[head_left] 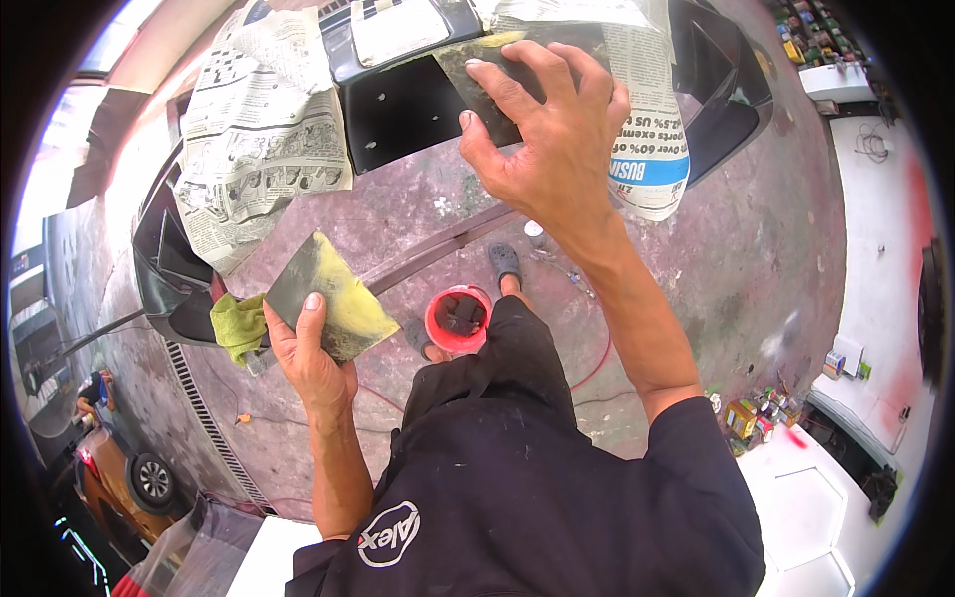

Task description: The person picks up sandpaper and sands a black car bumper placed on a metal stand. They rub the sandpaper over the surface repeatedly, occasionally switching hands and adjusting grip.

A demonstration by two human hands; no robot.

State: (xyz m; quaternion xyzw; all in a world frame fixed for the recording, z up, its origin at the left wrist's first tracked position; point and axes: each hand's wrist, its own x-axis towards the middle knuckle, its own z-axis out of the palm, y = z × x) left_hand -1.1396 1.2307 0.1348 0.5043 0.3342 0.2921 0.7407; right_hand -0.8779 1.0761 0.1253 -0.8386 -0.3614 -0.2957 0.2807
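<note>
Yellow-smeared dark plate (338, 289) in a pinch of the left hand (310, 360), right hand (557, 139) wide-spread over dark panel (406, 111), contact unclear

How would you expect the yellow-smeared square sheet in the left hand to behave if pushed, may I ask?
The sheet is probably fairly stiff: it looks flat although the left hand grips one side only. It seems thin, so likely light. The yellow smear might feel slick or tacky.
</note>
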